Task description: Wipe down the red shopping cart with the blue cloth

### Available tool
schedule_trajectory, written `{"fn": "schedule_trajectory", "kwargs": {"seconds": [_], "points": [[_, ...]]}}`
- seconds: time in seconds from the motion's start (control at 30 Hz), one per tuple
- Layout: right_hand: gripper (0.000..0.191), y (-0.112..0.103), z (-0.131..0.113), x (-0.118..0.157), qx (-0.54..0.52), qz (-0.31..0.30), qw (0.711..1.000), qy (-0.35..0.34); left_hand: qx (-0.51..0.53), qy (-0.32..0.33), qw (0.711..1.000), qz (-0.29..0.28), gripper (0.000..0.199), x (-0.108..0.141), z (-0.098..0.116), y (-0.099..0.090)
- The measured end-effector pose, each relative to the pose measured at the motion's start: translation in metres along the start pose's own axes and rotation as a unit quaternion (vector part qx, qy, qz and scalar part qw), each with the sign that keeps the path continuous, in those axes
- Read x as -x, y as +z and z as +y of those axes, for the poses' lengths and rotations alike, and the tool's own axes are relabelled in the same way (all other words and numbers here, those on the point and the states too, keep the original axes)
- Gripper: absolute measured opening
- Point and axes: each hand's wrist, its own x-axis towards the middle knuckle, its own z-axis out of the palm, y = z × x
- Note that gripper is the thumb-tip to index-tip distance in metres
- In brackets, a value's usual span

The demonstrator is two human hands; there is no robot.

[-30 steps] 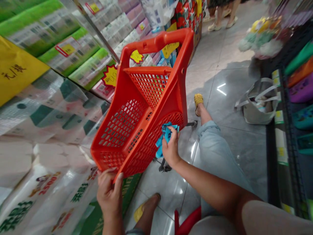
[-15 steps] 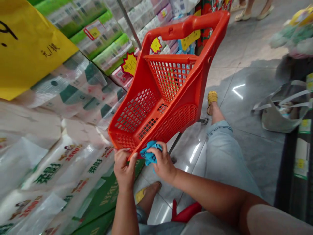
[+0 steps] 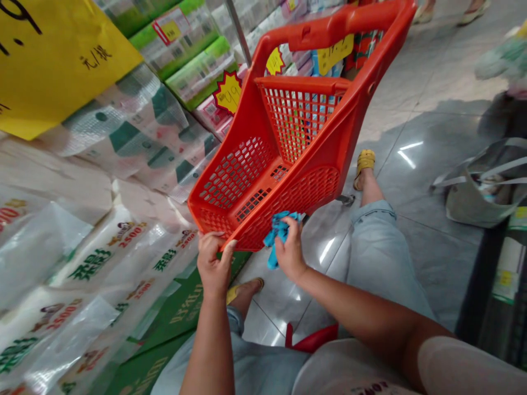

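A red plastic shopping basket cart (image 3: 315, 186) stands tilted across the middle of the view, with nothing seen inside its basket. My left hand (image 3: 214, 263) grips the rim at its near left corner, thumb on one side and fingers over the edge. My right hand (image 3: 291, 249) is closed on a crumpled blue cloth (image 3: 273, 236), which lies close against the outer side wall of the basket. Whether the cloth touches the wall is hard to tell.
Packs of tissue paper (image 3: 144, 241) are stacked on the left, under a large yellow price sign (image 3: 61, 66). A grey bag (image 3: 473, 200) sits at the right beside a dark shelf edge. Another person's feet (image 3: 473, 13) show at the top right.
My right hand has moved right with the blue cloth, away from the corner and along the side wall. My left hand still holds the rim. The cart appears slightly higher and further right.
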Motion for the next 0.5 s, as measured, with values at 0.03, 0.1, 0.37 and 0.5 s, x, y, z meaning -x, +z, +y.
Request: {"fn": "schedule_trajectory", "kwargs": {"seconds": [0.03,0.1,0.37,0.5], "points": [[0.057,0.006,-0.009,0.01,-0.012,-0.045,0.999,-0.026,-0.001,0.001,1.0,-0.001,0.034,0.0,0.0,0.0],[0.055,0.012,-0.015,0.024,-0.035,-0.119,0.99,-0.066,-0.003,0.003,1.0,-0.004,0.033,0.0,0.0,-0.001],[0.047,0.005,0.027,0.016,-0.026,-0.036,0.997,0.065,-0.008,-0.002,1.0,0.003,0.036,0.001,0.004,0.003],[0.05,0.033,0.001,0.052,-0.057,-0.071,0.993,0.077,-0.003,0.006,1.0,0.013,0.034,0.001,0.003,0.006]]}}
